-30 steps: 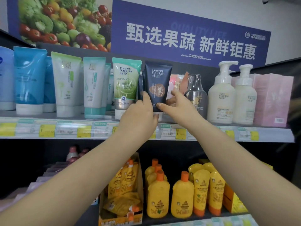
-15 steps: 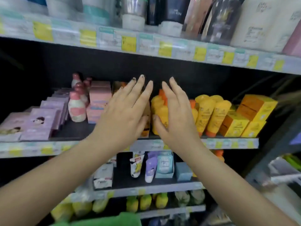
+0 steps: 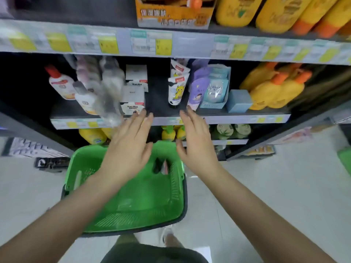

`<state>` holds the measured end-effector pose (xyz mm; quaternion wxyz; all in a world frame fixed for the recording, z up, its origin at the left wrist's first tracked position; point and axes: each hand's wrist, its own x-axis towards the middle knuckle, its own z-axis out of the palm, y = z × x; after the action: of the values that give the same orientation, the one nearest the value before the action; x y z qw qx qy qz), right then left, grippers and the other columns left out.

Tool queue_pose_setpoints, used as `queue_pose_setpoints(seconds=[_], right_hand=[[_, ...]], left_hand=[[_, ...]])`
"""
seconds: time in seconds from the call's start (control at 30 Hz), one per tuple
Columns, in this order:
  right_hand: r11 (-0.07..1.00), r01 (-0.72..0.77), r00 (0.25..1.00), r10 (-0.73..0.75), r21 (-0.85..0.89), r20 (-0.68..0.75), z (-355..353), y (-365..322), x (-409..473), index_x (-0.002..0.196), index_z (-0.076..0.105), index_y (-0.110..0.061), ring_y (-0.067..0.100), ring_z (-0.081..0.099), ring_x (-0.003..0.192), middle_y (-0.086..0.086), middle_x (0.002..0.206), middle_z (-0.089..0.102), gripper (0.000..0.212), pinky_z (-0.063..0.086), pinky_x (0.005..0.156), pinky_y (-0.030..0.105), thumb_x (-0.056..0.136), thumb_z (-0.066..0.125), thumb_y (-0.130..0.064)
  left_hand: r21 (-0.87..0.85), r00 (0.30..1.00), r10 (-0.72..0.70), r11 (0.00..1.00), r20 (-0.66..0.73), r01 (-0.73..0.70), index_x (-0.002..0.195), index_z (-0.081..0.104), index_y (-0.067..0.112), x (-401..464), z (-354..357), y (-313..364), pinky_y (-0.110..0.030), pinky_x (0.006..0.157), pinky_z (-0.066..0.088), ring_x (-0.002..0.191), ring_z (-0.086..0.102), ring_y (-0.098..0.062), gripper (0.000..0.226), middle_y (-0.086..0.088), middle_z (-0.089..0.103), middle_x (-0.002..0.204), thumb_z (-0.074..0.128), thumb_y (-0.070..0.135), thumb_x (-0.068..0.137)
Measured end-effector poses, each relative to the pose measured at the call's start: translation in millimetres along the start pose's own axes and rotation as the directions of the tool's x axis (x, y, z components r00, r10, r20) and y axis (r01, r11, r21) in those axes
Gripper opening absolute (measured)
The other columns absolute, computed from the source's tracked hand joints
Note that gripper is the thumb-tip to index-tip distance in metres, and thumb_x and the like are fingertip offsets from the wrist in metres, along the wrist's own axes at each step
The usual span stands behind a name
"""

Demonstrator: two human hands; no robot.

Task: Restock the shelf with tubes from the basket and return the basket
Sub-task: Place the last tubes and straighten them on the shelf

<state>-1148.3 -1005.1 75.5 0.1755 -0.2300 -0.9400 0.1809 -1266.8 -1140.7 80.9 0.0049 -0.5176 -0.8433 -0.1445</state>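
Observation:
A green plastic basket [image 3: 144, 202] sits on the floor in front of the shelves, below my arms. I see no tubes in the part of it that shows; my left arm covers some of its inside. My left hand [image 3: 129, 149] hovers over the basket's far rim with fingers straight, holding nothing. My right hand [image 3: 197, 145] hovers beside it, over the basket's far right corner, fingers straight and holding nothing. The upper shelf with the tubes is out of view.
The shelf unit [image 3: 171, 118] stands right behind the basket, with small tubes [image 3: 177, 88], white boxes [image 3: 133, 99] and yellow bottles [image 3: 273, 88] on it. More yellow bottles [image 3: 284, 12] fill the shelf above. Pale floor [image 3: 284, 186] spreads to the right. My shoe [image 3: 169, 236] shows below the basket.
My view has swung down from the top shelf to the floor. Both hands let go of the dark tube on the top shelf and dropped, open, to just above the basket.

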Motion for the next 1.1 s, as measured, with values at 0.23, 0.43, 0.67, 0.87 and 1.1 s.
queue_pose_setpoints(seconds=[0.23,0.43,0.67,0.87,1.1], right_hand=[[0.995,-0.096,0.981,0.097,-0.015,0.167,46.9,25.1,-43.0,0.133,0.043,0.003,0.041,0.043,0.125,0.026,0.136,0.044,0.066,0.034,0.105,0.053,0.071,0.064,-0.006],[0.990,-0.136,0.962,0.142,-0.043,0.232,67.7,45.0,-53.3,0.127,0.048,0.006,0.043,0.051,0.116,0.027,0.130,0.050,0.057,0.042,0.097,0.054,0.077,0.045,-0.021],[0.985,-0.168,0.958,0.175,-0.050,0.229,83.7,61.0,-64.0,0.127,0.049,0.005,0.041,0.053,0.114,0.025,0.131,0.050,0.058,0.042,0.097,0.049,0.083,0.032,-0.029],[0.983,-0.176,0.958,0.183,-0.052,0.223,92.7,75.7,-76.5,0.130,0.044,0.001,0.038,0.051,0.116,0.022,0.133,0.048,0.062,0.041,0.099,0.047,0.070,0.057,-0.007],[0.984,-0.170,0.961,0.176,-0.044,0.214,90.6,73.6,-75.5,0.129,0.046,0.001,0.035,0.051,0.116,0.021,0.131,0.050,0.061,0.040,0.099,0.044,0.069,0.060,-0.006]], left_hand=[[-0.103,0.902,-0.182,0.965,0.392,0.240,0.130,0.049,0.001,-31.2,115.0,-19.4,-0.039,0.100,0.041,0.115,0.055,-0.032,0.047,-0.019,0.057,0.126,0.058,0.014,0.086],[-0.021,0.674,-0.353,0.877,0.649,0.480,0.123,0.051,0.006,-25.0,224.1,-35.0,-0.039,0.084,0.051,0.097,0.062,-0.030,0.034,-0.017,0.063,0.114,0.049,0.019,0.092],[0.114,0.485,-0.452,0.808,0.748,0.578,0.112,0.055,0.003,-17.4,299.2,-44.4,-0.032,0.075,0.044,0.096,0.059,-0.027,0.025,-0.016,0.061,0.112,0.046,0.020,0.095],[0.218,0.403,-0.531,0.765,0.745,0.606,0.109,0.059,0.002,-11.4,327.4,-34.9,-0.029,0.071,0.039,0.100,0.060,-0.026,0.025,-0.014,0.062,0.112,0.043,0.018,0.097],[0.314,0.385,-0.583,0.760,0.716,0.569,0.111,0.060,0.001,-0.7,313.6,-18.9,-0.032,0.087,0.044,0.108,0.058,-0.027,0.029,-0.014,0.060,0.118,0.039,0.014,0.096]])
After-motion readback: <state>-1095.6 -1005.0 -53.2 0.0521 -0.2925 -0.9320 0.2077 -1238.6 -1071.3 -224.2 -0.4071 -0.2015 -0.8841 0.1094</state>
